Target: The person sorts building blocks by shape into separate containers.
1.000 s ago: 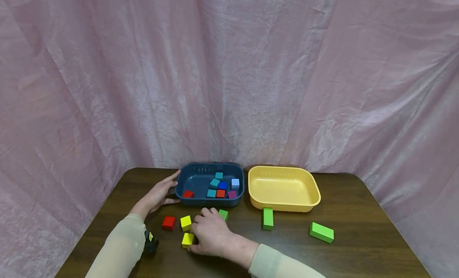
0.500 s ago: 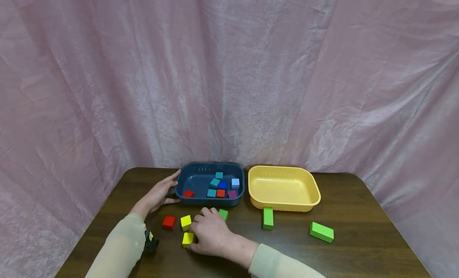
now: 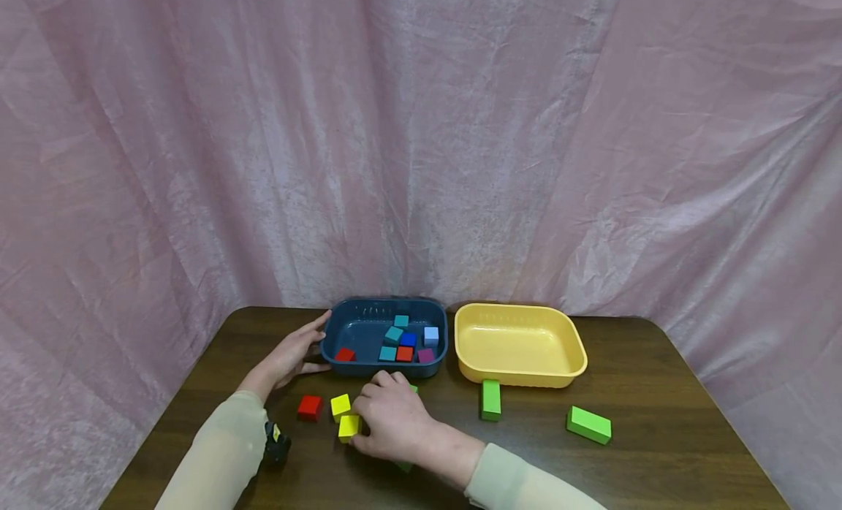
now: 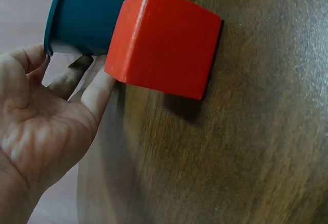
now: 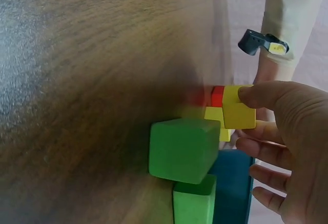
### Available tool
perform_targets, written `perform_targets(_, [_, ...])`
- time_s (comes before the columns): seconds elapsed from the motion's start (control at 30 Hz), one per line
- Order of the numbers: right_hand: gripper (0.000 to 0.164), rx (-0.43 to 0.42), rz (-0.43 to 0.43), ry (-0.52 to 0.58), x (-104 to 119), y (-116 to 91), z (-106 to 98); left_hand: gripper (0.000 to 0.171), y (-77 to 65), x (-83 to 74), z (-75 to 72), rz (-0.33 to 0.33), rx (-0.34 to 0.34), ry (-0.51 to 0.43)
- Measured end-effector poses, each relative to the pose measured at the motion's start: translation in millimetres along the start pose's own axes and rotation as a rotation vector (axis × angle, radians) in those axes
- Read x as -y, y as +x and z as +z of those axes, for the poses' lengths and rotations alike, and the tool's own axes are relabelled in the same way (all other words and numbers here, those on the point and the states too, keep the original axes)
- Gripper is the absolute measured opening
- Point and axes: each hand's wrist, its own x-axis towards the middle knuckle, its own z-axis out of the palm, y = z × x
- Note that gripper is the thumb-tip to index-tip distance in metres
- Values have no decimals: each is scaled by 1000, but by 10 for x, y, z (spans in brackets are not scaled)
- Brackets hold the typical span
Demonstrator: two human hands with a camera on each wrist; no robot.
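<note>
My right hand (image 3: 395, 422) pinches a yellow cube (image 5: 239, 111) between thumb and fingers, held up off the table. A second yellow cube (image 3: 340, 407) sits just beyond it, with a red cube (image 3: 310, 408) to its left. Two green blocks (image 5: 183, 151) show near my right hand in the right wrist view, mostly hidden by it in the head view. My left hand (image 3: 289, 358) rests with extended fingers against the left end of the dark blue tray (image 3: 358, 327). In that tray lie several small blocks, among them a blue one (image 3: 408, 340) and a purple one (image 3: 426, 356).
A yellow tray (image 3: 520, 379) stands right of the blue one. One green block (image 3: 490, 400) lies at its front wall, another (image 3: 588, 424) farther right. A pink curtain (image 3: 421, 145) hangs behind the wooden table (image 3: 658, 393).
My right hand has risen a little with the yellow cube, which now appears higher and slightly to the right in the head view. The left hand and blue tray look still.
</note>
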Motion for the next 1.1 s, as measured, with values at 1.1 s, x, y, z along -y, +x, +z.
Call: perform_targets(1.1, [36,-195,97,23,-231,-69,-387,58,12,5,3,1,-9,-6])
